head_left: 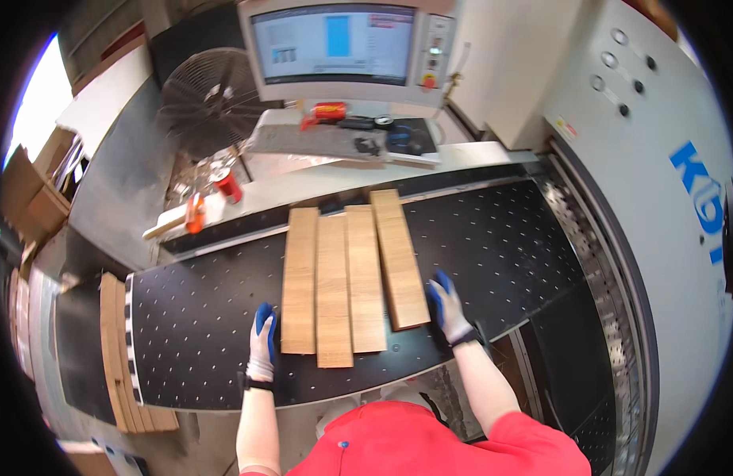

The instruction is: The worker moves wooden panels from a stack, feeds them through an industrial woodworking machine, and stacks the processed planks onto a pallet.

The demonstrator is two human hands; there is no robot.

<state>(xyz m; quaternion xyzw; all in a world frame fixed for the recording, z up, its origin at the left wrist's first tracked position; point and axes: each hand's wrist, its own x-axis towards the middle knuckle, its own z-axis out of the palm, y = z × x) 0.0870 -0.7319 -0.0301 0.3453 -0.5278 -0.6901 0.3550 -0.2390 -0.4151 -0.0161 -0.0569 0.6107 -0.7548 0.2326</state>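
workshop: a machine hall; a large pale grey machine housing (644,159) fills the right side, a control screen (334,44) stands at the far edge, and a round fan (207,99) sits far left.
table: a black perforated machine bed (493,238) runs left to right in front of the person.
boards: four light wooden boards (346,274) lie flat on the bed, side by side, long edges touching or nearly so, running near to far. the rightmost board (400,258) lies slightly askew and reaches farther than the others.
left hand: the left hand (262,345), in a white glove with blue fingertips, rests flat on the bed just beside the near left corner of the leftmost board (300,282). fingers extended, holding nothing.
right hand: the right hand (447,308), gloved the same, lies just beside the near right edge of the rightmost board, fingers loosely spread, gripping nothing. whether it touches the board edge cannot be told.
step in hand: judged as squaring the four boards together, both hands bracketing the set from outside.
next move calls for: inward pressure from both sides to close the gaps, and a turn of the rightmost board to bring it parallel; the near ends are uneven and need lining up.
surroundings: a stack of further boards (116,357) lies at the near left, off the bed; a red can (228,186) and an orange object (195,213) stand on the far ledge.
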